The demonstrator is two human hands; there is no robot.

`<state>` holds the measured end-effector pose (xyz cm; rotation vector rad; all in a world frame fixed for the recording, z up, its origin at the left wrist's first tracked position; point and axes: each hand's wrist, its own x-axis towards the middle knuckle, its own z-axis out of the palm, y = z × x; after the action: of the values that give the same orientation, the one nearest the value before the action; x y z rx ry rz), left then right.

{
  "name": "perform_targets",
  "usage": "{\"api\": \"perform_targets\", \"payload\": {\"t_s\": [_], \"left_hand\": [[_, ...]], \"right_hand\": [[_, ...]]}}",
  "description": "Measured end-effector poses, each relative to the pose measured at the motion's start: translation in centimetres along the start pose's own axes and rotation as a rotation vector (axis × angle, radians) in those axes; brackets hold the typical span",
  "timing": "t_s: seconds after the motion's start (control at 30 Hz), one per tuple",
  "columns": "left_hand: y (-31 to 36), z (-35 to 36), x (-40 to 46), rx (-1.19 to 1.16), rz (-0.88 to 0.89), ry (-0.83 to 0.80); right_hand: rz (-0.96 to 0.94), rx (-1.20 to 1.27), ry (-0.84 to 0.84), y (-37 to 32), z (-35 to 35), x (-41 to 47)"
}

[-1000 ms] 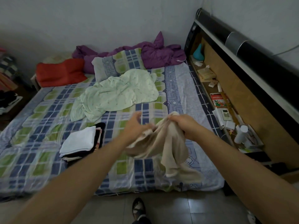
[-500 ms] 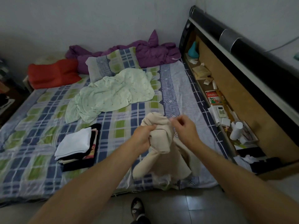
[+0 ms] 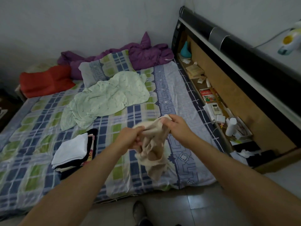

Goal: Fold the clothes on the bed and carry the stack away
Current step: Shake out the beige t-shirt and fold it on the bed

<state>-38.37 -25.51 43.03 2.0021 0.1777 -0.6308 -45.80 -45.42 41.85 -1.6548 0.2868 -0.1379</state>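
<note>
A crumpled beige garment (image 3: 153,154) hangs above the near edge of the bed (image 3: 29,160). My left hand (image 3: 130,137) grips its upper left part with curled fingers. My right hand (image 3: 177,126) pinches its upper right edge. The rest of the cloth dangles bunched below both hands. A stack of folded clothes (image 3: 73,150), white on top with dark pieces under it, lies on the bed to the left of my hands. A loose pale green garment (image 3: 105,100) lies spread in the bed's middle.
A plaid pillow (image 3: 104,66), a purple quilt (image 3: 143,54) and a red pillow (image 3: 44,80) lie at the far side. The headboard shelf (image 3: 211,101) on the right holds a book, a remote and a white bottle (image 3: 231,126). Tiled floor and my shoe (image 3: 140,212) lie below.
Both hands have shifted along the beige garment and pulled slightly apart, stretching its upper edge between them. The cloth now hangs more bunched under my left hand.
</note>
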Motion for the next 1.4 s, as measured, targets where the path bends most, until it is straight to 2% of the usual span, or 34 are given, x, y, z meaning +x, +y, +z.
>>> {"api": "perform_targets", "payload": {"t_s": [0.03, 0.07, 0.1, 0.13, 0.2, 0.27, 0.33, 0.5, 0.67, 0.73, 0.83, 0.97, 1.03, 1.23, 1.4], "left_hand": [[-0.3, -0.4, 0.2, 0.157, 0.146, 0.087], [-0.2, -0.7, 0.1, 0.208, 0.309, 0.132], [0.3, -0.8, -0.4, 0.215, 0.449, 0.088], [1.0, -0.8, -0.8, 0.235, 0.561, -0.026], [2.5, -0.4, -1.2, 0.338, 0.665, -0.253], [4.0, -0.1, -1.5, 0.395, 0.662, -0.372], [5.2, -0.3, -1.6, 0.430, 0.684, -0.374], [6.6, -1.8, -1.8, 0.710, 0.804, -0.206], [6.8, -2.7, -2.1, 0.607, 0.841, -0.003], [6.7, -3.8, -2.2, 0.563, 0.850, 0.052], [6.1, -5.6, -2.3, 0.555, 0.841, 0.200], [4.5, -7.8, -2.3, 0.605, 0.782, 0.365], [3.8, -8.6, -2.2, 0.604, 0.778, 0.370], [2.9, -10.4, -2.5, 0.394, 0.736, 0.404], [2.3, -12.4, -3.1, 0.466, 0.807, 0.443]], "right_hand": [[-0.033, -0.057, -0.037, -0.6, 0.0, 0.1], [-0.077, -0.141, -0.090, -1.1, 0.1, 0.3], [-0.114, -0.225, -0.143, -1.6, 0.3, 0.4], [-0.138, -0.286, -0.186, -2.1, 0.6, 0.6], [-0.195, -0.383, -0.260, -3.3, 1.2, 0.7], [-0.288, -0.522, -0.287, -4.4, 1.9, 1.1], [-0.349, -0.563, -0.266, -5.0, 2.0, 1.3], [-0.240, -0.321, -0.250, -3.1, -0.1, 0.6], [0.029, -0.618, -0.388, 2.8, -2.9, 0.2], [0.103, -0.669, -0.358, 5.0, -4.2, 0.1], [0.107, -0.708, -0.221, 6.6, -6.2, 0.1], [0.063, -0.712, -0.127, 6.5, -7.7, 1.1], [0.028, -0.706, -0.085, 5.6, -7.9, 1.6], [-0.150, -0.596, 0.097, 2.3, -8.1, 1.7], [-0.220, -0.616, 0.044, -0.8, -8.3, -0.2]]}}
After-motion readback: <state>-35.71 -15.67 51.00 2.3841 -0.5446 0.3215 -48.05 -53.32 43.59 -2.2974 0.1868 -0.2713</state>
